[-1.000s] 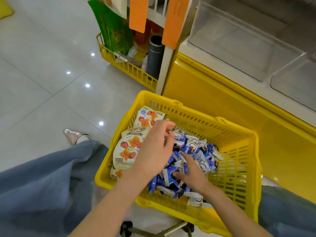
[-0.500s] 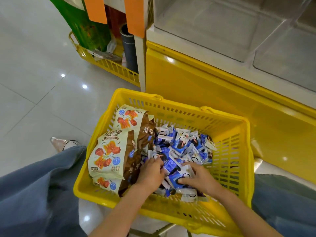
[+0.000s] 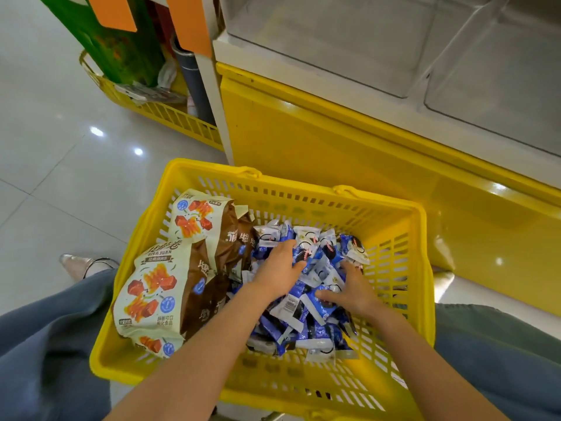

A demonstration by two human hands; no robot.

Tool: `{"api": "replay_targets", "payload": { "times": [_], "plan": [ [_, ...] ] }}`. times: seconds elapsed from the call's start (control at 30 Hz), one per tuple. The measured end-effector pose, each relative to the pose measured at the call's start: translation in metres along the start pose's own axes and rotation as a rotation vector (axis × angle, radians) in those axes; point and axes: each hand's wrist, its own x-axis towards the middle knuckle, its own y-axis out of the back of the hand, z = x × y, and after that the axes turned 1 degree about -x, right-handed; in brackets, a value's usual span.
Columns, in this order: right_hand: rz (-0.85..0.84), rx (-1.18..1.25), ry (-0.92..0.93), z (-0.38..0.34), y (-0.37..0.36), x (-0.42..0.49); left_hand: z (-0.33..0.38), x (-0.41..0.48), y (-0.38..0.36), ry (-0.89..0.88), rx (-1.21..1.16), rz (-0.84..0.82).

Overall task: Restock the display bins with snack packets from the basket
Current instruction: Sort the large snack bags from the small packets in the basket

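Two hands worked in the yellow basket (image 3: 303,183) at 6 o'clock, on its heap of blue snack packets (image 3: 303,326). The left hand (image 3: 277,270) curled into the heap, its hold unclear, and the right hand (image 3: 356,291) lay spread flat. The display bins (image 3: 349,41) at 1 o'clock looked empty, so restocking seemed barely begun.

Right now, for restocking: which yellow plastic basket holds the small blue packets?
The near yellow plastic basket, under the left hand and right hand; the far basket holds a green bag.
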Motion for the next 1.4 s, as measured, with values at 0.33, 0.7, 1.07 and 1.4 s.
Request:
{"api": "replay_targets", "payload": {
  "times": [0.33,0.7,1.07,1.4],
  "plan": [
    [-0.144,0.072,0.029,0.013,-0.007,0.0,0.001,0.031,-0.025,0.094,-0.018,-0.113],
    [-0.14,-0.298,0.169,0.006,0.015,-0.037,-0.004,-0.029,-0.037,-0.117,0.013,-0.061],
    [0.202,-0.362,0.12,-0.007,0.038,-0.049,0.008,-0.049,-0.04,-0.324,0.271,-0.205],
    [0.161,-0.157,-0.05,-0.002,0.027,0.037,0.003,0.049,0.035,-0.177,0.534,0.01]
  ]
}}
